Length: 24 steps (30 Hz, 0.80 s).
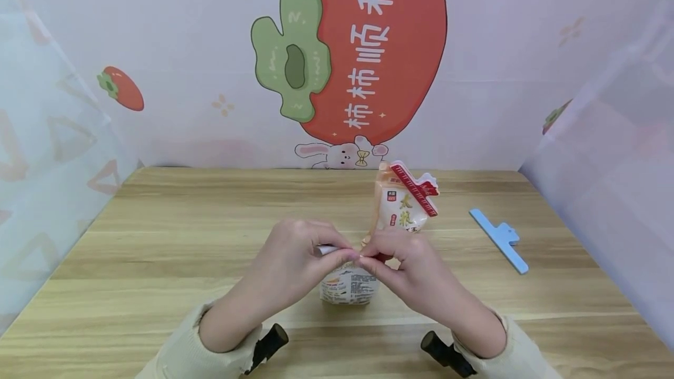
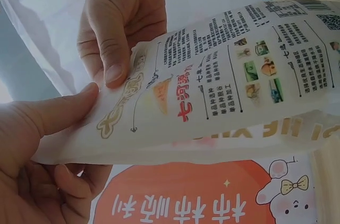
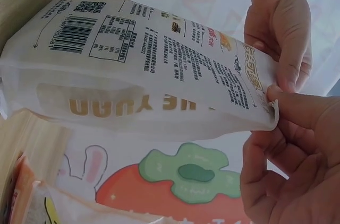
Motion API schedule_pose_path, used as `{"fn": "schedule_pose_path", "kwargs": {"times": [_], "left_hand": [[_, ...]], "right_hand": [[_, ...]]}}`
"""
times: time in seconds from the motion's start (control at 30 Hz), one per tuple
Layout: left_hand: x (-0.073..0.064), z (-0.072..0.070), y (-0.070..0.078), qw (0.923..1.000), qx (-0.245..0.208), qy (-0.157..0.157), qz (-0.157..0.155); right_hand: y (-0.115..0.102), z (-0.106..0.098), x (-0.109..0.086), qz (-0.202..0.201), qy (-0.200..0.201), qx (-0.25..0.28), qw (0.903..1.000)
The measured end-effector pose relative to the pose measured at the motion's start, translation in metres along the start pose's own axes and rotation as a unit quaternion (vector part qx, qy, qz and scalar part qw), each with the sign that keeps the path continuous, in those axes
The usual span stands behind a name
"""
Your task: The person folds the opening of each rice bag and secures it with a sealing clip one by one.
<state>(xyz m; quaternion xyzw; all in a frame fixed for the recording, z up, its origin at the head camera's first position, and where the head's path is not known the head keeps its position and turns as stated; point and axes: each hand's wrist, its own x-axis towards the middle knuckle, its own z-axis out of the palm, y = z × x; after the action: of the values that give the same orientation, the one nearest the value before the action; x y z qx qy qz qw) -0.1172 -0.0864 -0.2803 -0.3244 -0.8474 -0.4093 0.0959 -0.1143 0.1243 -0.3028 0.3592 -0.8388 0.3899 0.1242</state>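
Note:
A white printed food bag [image 1: 348, 286] stands upright on the table, straight in front of the person. My left hand [image 1: 295, 256] pinches the left part of its top edge between thumb and fingers. On the right part of that edge, my right hand [image 1: 413, 265] pinches the same way, the two thumbs almost meeting. The left wrist view shows the bag's back panel [image 2: 212, 75] with text and small pictures, its top pressed flat. A small fold shows at the top corner [image 3: 273, 113] by the right thumb in the right wrist view.
Behind the right hand stands a second bag [image 1: 392, 209], its top closed by a red and white sealing clip [image 1: 416, 189]. A light blue sealing clip [image 1: 499, 240] lies on the wooden table [image 1: 184, 238] to the right. Printed cloth walls [image 1: 200, 45] enclose the back and sides.

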Motion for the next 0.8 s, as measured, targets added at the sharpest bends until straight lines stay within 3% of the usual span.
{"fn": "schedule_pose_path", "kwargs": {"times": [0.17, 0.37, 0.8], "left_hand": [[-0.0007, -0.001, -0.0011, 1.0, -0.007, -0.004, -0.004], [-0.0006, -0.0024, -0.0019, 0.9996, -0.022, -0.012, -0.016], [-0.0005, -0.0093, -0.0045, 0.9992, -0.025, -0.018, -0.026]], "right_hand": [[0.0037, -0.0042, 0.0029, 0.028, -0.043, 0.05, 0.9974], [0.0086, -0.007, 0.0038, 0.021, -0.069, 0.07, 0.995], [0.0094, -0.0055, 0.0045, 0.005, -0.063, 0.073, 0.9953]]}}
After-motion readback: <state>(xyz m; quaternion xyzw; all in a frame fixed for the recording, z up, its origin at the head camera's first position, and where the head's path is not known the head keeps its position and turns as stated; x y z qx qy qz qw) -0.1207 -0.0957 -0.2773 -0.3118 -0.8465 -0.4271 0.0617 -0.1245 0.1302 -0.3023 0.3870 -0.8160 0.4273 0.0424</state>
